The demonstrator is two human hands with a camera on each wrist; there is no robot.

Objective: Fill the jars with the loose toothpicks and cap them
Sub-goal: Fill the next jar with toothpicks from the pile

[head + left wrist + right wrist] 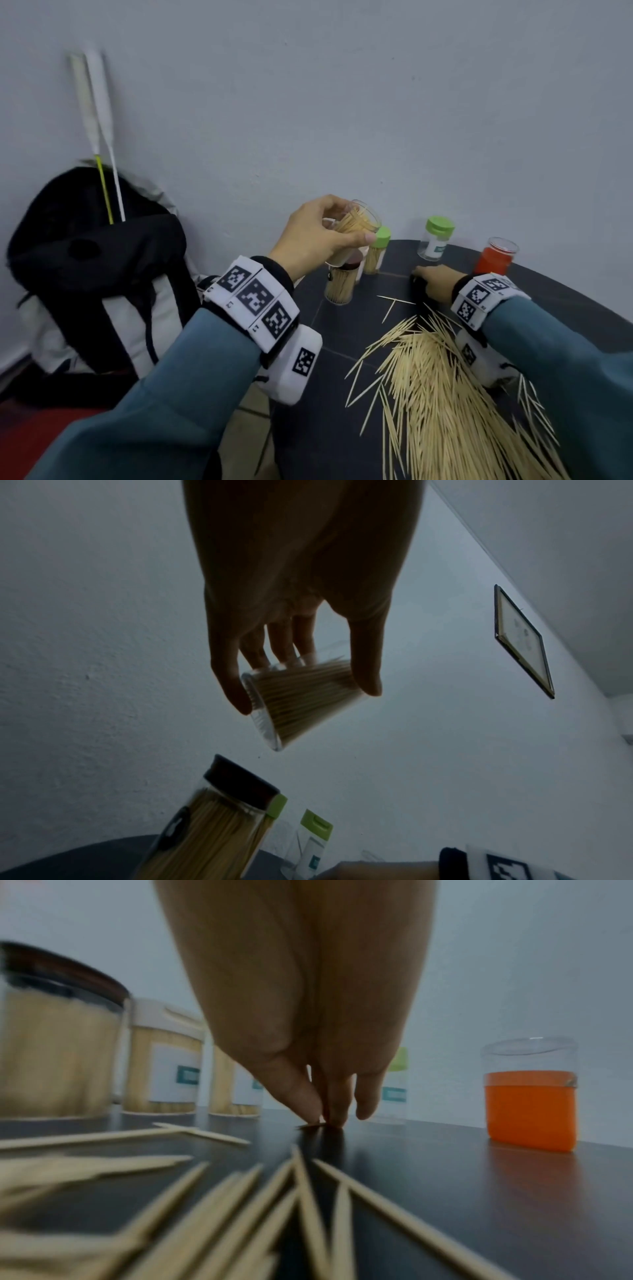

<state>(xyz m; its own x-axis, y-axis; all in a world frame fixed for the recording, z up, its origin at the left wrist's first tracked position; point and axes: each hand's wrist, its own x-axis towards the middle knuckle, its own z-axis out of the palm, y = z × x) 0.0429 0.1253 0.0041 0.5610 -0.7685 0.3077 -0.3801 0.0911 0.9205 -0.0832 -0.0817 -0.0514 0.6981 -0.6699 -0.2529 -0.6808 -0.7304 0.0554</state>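
Observation:
My left hand [349, 222] grips a clear uncapped jar [363, 219] packed with toothpicks and holds it tilted in the air above the back left of the dark table [342, 428]. From the left wrist, its fingers [240, 696] and thumb wrap the jar [308, 710]. A big pile of loose toothpicks [445, 394] covers the front right. My right hand [419, 274] reaches past the pile. Its thumb and fingertips [337, 1110] meet on the table top over something small and dark. Whether they hold it is unclear.
A dark-lidded jar [340, 286] full of toothpicks stands under the held jar, beside a full green-capped jar [376, 253]. Farther right stand an almost empty green-capped jar [436, 241] and an open jar with orange inside [496, 258]. A backpack [96, 274] leans off the table's left edge.

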